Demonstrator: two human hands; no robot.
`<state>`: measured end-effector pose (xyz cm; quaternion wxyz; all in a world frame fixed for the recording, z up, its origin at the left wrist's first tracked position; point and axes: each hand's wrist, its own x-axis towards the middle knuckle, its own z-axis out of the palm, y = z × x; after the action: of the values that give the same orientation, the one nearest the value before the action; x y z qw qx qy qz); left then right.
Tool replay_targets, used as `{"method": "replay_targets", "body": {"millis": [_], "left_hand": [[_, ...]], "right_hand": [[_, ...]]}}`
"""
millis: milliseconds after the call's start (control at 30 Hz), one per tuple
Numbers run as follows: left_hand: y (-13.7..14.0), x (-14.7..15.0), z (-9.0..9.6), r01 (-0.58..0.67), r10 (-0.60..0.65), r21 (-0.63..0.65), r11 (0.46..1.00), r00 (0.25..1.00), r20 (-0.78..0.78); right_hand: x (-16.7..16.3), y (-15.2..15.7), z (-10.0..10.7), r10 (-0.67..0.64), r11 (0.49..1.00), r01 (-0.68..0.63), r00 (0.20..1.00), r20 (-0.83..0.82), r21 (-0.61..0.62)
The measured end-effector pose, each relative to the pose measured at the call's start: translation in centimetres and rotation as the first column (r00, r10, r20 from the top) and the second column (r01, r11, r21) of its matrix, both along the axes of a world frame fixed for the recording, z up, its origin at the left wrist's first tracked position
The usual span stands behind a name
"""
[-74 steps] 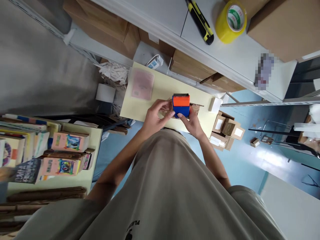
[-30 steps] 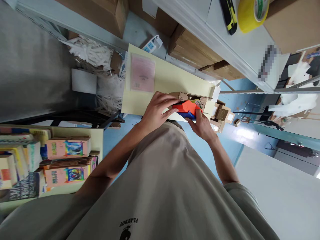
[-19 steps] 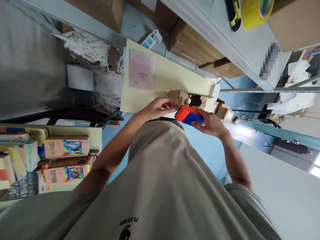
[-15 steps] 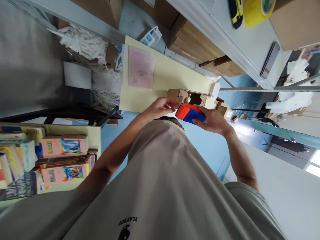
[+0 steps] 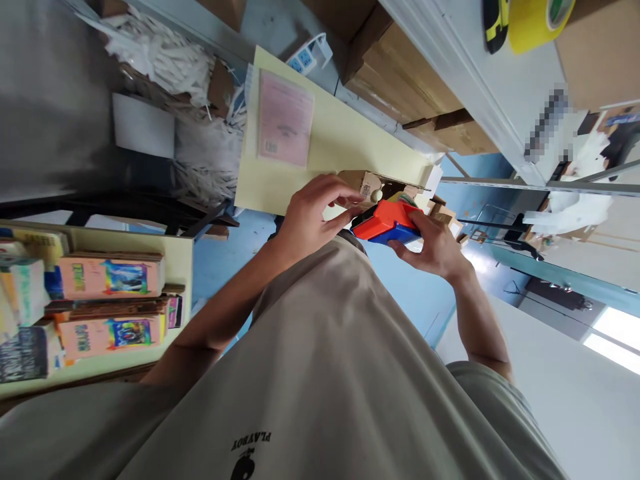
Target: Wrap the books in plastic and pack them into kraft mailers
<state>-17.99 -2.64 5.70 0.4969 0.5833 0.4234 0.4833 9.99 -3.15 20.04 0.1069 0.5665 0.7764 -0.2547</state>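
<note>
My right hand (image 5: 436,245) grips a red and blue tape dispenser (image 5: 384,221) from its right side, in front of my waist. A rounded yellow-green edge, seemingly a tape roll, shows at the dispenser's far side. My left hand (image 5: 313,213) is at the black front end of the dispenser, thumb and forefinger a little apart. Whether it touches a tape end there is too small to tell. Just beyond both hands, a brown cardboard box (image 5: 367,181) with a cut-out and a pale round knob sits on the pale yellow table (image 5: 345,127), partly hidden by the dispenser.
A pink packet (image 5: 285,120) lies on the table. Stacked books (image 5: 110,277) sit on another surface at left. On the upper-right shelf are a yellow tape roll (image 5: 525,27) and a utility knife (image 5: 495,30). Beyond the table, a power strip (image 5: 307,57) rests near large cardboard boxes (image 5: 400,73).
The dispenser has tilted in my right hand, showing more red and less blue. My left hand has turned and come closer to its black end. The view has shifted slightly.
</note>
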Motion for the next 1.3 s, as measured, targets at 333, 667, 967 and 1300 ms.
{"method": "replay_targets", "body": {"millis": [333,667,967,1300], "left_hand": [[-0.7,-0.5,2.2,-0.111,0.114,0.189,0.976,0.993,-0.008],[0.5,1.0,0.0,0.166,-0.097,-0.323,0.932,0.971,0.219],[1.2,5.3,-7.6,0.319,0.002,-0.615,0.721,0.887,0.462],[4.1,9.7,-15.4,0.288,0.192,-0.764,0.577,0.862,0.47]], "right_hand": [[-0.4,-1.2,0.6,0.116,0.972,-0.088,0.986,-0.117,0.22],[-1.6,-0.8,1.9,0.011,1.0,-0.007,0.979,0.205,-0.021],[0.4,3.7,3.6,-0.062,0.893,0.245,0.897,0.437,-0.377],[-0.5,9.3,3.1,-0.1,0.893,0.305,0.851,0.515,-0.332]]}}
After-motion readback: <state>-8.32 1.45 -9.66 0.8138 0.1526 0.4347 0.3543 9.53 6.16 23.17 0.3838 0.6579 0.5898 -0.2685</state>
